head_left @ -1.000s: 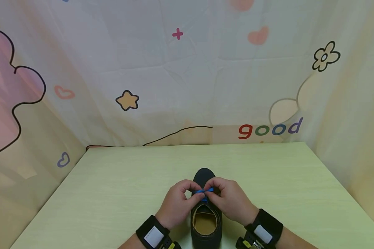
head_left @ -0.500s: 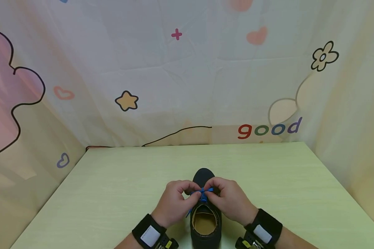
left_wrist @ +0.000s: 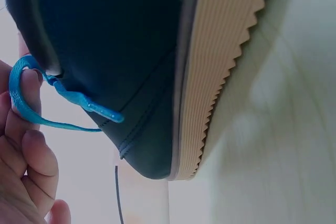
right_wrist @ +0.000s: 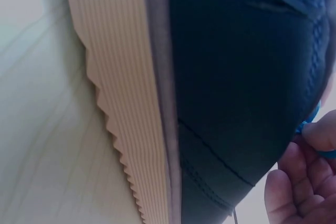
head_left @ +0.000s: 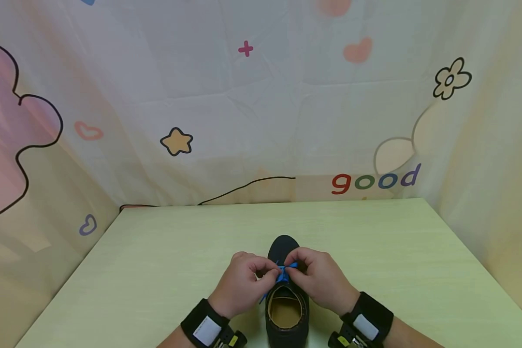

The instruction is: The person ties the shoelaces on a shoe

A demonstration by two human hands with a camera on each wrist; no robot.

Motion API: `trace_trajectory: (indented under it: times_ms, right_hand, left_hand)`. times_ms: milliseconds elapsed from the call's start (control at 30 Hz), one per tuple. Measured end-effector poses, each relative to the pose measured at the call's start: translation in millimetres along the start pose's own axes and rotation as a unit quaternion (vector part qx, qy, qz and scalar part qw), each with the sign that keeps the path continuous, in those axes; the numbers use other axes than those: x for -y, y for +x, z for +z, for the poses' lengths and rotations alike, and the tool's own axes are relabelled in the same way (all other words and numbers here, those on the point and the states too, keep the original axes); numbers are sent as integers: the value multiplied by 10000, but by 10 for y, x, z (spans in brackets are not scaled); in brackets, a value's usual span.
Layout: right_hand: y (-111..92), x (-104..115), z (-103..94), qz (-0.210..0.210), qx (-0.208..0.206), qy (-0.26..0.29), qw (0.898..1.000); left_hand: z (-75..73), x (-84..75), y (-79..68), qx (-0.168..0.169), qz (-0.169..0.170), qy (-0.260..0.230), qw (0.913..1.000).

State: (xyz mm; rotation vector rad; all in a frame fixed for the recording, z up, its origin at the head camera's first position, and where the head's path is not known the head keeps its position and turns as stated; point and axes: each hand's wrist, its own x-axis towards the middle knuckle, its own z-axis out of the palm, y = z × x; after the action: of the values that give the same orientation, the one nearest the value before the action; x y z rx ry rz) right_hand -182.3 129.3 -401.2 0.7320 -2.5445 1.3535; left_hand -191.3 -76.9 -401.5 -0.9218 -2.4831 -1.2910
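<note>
A dark shoe (head_left: 283, 246) stands upright with its toe pointing away from me, tied through the front with a blue shoelace (head_left: 282, 275). My left hand (head_left: 243, 282) pinches the lace at the left of the knot between thumb and forefinger. In the left wrist view, a lace loop (left_wrist: 58, 125) bends around those fingers, and a tipped end (left_wrist: 105, 112) hangs against the shoe's side. From the right, my right hand (head_left: 328, 280) pinches the lace close to the knot. Fingertips partly cover the knot. The right wrist view shows only a little blue lace (right_wrist: 328, 153) by the thumb.
The shoe rests on a pale wood-look table (head_left: 178, 251), near its front. A printed curtain (head_left: 226, 121) hangs behind the table and along both sides. The shoe has a ridged tan sole (left_wrist: 210, 51). Each wrist wears a black strap (head_left: 204, 321) with a camera.
My left hand has drawn a little to the left, away from the knot. A lace end has come into view at the shoe's left side. My right hand has barely moved.
</note>
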Motion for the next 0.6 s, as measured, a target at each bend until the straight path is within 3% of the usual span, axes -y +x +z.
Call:
trace_trajectory:
  times_ms: [600]
  right_hand:
    - [-1, 9, -2, -17, 13, 68, 10000]
  left_hand:
    - [33, -19, 6, -44, -22, 131, 9999]
